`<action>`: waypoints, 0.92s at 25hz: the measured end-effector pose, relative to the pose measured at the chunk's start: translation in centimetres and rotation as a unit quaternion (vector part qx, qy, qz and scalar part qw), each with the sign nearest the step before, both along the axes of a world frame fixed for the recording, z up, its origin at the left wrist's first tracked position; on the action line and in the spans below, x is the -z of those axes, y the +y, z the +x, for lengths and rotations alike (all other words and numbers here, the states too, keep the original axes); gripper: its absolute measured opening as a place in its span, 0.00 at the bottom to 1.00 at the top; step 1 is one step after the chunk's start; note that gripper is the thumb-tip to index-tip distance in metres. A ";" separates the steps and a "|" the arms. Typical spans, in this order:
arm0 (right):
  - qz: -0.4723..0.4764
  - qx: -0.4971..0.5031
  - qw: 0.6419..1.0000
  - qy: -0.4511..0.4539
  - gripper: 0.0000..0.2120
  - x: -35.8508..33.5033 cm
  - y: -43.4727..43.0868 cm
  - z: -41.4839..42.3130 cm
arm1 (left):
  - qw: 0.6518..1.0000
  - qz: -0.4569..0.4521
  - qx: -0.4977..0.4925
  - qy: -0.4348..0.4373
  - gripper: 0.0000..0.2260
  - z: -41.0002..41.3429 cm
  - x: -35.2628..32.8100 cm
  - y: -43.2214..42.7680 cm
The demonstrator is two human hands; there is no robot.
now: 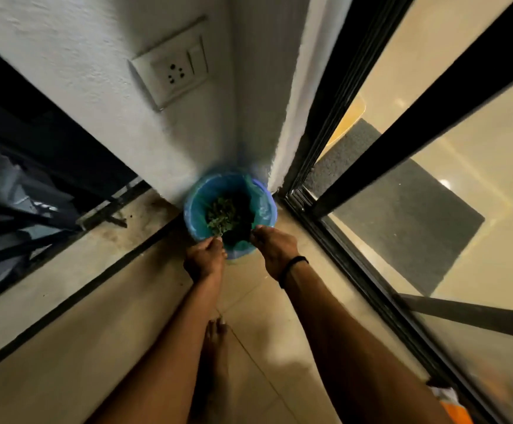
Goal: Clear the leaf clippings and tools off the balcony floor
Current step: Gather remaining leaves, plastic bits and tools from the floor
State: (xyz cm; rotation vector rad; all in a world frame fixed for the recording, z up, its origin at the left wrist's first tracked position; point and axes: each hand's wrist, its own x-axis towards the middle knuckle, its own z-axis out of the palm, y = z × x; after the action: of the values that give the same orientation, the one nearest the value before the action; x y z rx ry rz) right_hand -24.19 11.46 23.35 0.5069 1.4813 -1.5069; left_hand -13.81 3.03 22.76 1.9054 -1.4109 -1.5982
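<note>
Tiled balcony floor (258,304), corner: round blue plastic bin (194,209) holds green leaf clippings (224,211). Left grip (206,258) pinches a leafy sprig (217,228) above the rim; right grip (275,247) curled at the rim, contents indiscernible. Release well inside to avoid spillage.

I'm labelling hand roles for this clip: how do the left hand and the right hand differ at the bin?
The left hand pinches a sprig of leaf clippings over the blue bin. The right hand shows no clippings, and its fingertips are at the green liner, grip unclear. The right wrist wears a black wristband, while the left wrist is bare. Both hands reach to the bin's near rim.
</note>
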 end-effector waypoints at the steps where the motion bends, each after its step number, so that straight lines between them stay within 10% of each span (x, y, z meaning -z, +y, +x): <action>1: 0.002 0.021 1.000 -0.015 0.11 1.1 -2.1 -0.2 | 1.000 0.012 0.011 0.006 0.08 -0.7 1.1 -1.8; 12: 0.013 0.153 0.986 -0.065 0.10 -5.4 -2.1 2.0 | 0.992 0.111 -0.007 0.064 0.15 0.7 -3.6 -4.8; 23: -0.068 0.444 0.892 -0.058 0.07 -15.6 21.6 9.4 | 0.938 -0.048 0.342 0.015 0.13 0.1 -13.4 14.8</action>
State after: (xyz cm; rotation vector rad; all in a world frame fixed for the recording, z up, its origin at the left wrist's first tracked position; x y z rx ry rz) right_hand -14.75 33.05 38.97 1.2810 1.0603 -2.1980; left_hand -13.71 17.82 36.12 1.3898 -2.2528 -1.7594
